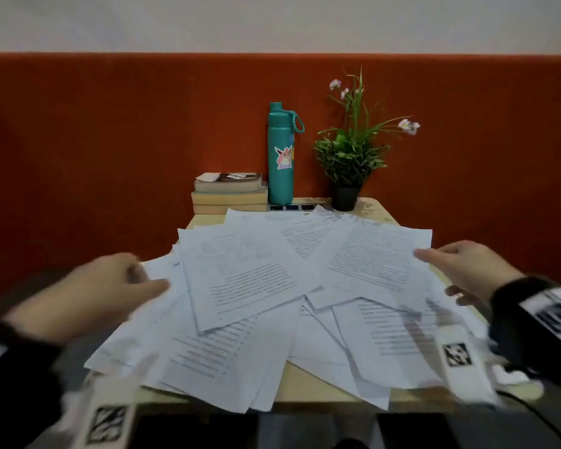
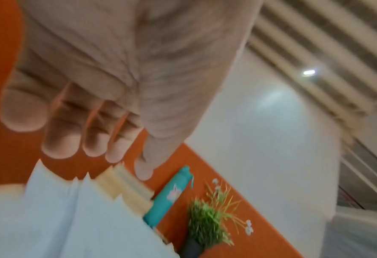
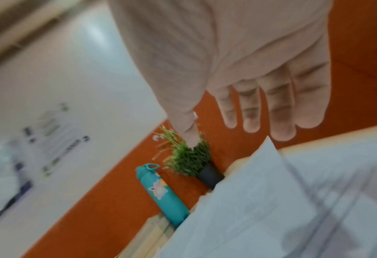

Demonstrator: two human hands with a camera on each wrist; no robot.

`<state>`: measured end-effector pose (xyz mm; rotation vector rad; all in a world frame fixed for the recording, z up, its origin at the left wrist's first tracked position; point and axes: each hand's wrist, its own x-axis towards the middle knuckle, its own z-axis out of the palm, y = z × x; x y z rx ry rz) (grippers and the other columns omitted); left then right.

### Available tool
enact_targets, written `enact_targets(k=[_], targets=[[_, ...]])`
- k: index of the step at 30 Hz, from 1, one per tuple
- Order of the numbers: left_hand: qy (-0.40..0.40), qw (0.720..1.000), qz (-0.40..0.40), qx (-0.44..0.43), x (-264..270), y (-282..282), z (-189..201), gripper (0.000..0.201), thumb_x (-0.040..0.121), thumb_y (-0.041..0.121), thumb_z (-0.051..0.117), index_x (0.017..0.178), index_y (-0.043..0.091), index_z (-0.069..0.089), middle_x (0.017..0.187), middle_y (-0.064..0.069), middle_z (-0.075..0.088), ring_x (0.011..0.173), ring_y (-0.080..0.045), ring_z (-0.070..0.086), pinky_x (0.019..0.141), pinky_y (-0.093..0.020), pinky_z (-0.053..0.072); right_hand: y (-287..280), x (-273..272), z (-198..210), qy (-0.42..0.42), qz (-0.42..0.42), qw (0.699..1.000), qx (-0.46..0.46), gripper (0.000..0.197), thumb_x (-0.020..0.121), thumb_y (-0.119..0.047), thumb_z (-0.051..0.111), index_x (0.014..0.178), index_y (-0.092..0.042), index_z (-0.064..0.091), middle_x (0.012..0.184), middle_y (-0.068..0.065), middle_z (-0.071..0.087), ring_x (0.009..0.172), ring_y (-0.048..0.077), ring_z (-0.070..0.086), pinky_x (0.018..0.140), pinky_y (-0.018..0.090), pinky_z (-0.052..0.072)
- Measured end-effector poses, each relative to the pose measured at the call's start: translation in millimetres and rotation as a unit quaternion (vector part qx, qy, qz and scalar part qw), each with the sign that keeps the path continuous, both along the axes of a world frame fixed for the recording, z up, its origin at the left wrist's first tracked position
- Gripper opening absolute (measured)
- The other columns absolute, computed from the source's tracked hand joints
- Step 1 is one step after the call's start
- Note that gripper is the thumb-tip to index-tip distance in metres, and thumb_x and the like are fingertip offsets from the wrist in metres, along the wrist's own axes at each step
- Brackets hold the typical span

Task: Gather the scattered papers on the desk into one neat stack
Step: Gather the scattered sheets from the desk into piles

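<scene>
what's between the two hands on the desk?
Only scattered papers: overlapping printed sheets fill the whole stretch from the left hand to the right hand. The head view shows it; both wrist views catch only paper edges.

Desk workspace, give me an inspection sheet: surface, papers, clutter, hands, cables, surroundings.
Surface: light wooden desk, mostly covered.
Job's things: white printed paper sheets scattered and overlapping, some overhanging the front edge; no stack yet.
Clutter: teal metal water bottle with sticker, green potted plant in a black pot, stack of tan books along the back.
Hands: left hand and right hand open at the spread's sides, no grip visible.
Cables: thin black cable at right.
Surroundings: orange felt partition.
</scene>
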<state>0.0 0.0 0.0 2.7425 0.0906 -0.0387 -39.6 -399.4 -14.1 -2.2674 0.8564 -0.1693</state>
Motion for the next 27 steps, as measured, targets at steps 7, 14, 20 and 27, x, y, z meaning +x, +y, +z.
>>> enact_targets(k=[7, 14, 20, 27], targets=[[0.163, 0.985, 0.054, -0.010, 81.2, -67.0, -37.3, 0.092, 0.080, 0.057, 0.062, 0.144, 0.001, 0.027, 0.131, -0.017, 0.056, 0.115, -0.031, 0.059, 0.091, -0.037, 0.052, 1.3, 62.5, -38.3, 0.190, -0.004, 0.981, -0.025, 0.066, 0.076, -0.040, 0.074, 0.128, -0.005, 0.053, 0.104, 0.011, 0.062, 0.100, 0.030, 0.059, 0.079, 0.031, 0.047], [0.154, 0.982, 0.104, 0.028, 93.5, -76.9, -62.8, 0.114, 0.061, 0.049, 0.082, 0.142, 0.007, 0.013, 0.135, -0.022, 0.042, 0.118, -0.035, 0.052, 0.094, -0.038, 0.049, 3.9, 69.6, -40.6, 0.199, 0.001, 0.979, -0.043, 0.052, 0.088, -0.031, 0.063, 0.131, -0.003, 0.051, 0.135, 0.013, 0.054, 0.124, 0.027, 0.053, 0.093, 0.028, 0.046], [0.080, 0.988, 0.110, -0.078, 94.7, -80.6, -60.8, 0.090, 0.074, 0.006, 0.077, 0.138, -0.001, 0.015, 0.123, -0.028, 0.054, 0.109, -0.040, 0.057, 0.083, -0.040, 0.048, -9.3, 71.6, -46.1, 0.000, -0.037, 0.999, 0.024, 0.029, 0.087, -0.007, 0.050, 0.115, -0.005, 0.059, 0.110, 0.018, 0.063, 0.101, 0.037, 0.058, 0.077, 0.036, 0.047], [-0.105, 0.975, 0.025, -0.196, 83.0, -62.0, -7.3, 0.009, 0.090, 0.013, 0.060, 0.096, 0.009, 0.065, 0.095, -0.014, 0.068, 0.089, -0.033, 0.065, 0.080, -0.040, 0.052, -7.7, 64.0, -48.3, -0.002, 0.002, 0.993, 0.122, 0.024, 0.087, 0.001, 0.042, 0.104, -0.002, 0.058, 0.098, 0.019, 0.063, 0.080, 0.032, 0.056, 0.066, 0.033, 0.046]])
